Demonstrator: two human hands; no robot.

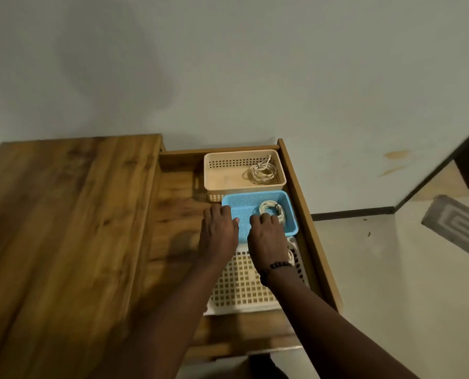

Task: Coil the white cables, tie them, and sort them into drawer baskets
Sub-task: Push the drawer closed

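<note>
An open wooden drawer (304,187) holds three baskets in a row. The beige basket (214,170) at the back has a tied white cable coil (262,173) in it. In the blue basket (244,201) in the middle lies another white coil (271,207). My left hand (218,232) grips that basket's left rim, thumb inside. My right hand (267,236) reaches into it, and its curled fingers hold the near side of the coil. The white lattice basket (239,285) sits nearest, under my forearms. A bit of cable (290,257) shows beside my right wrist.
The wooden desk top (64,228) stretches to the left of the drawer. A pale wall rises behind. To the right lie a light floor with a dark skirting board (351,214) and a grey ribbed mat (457,228).
</note>
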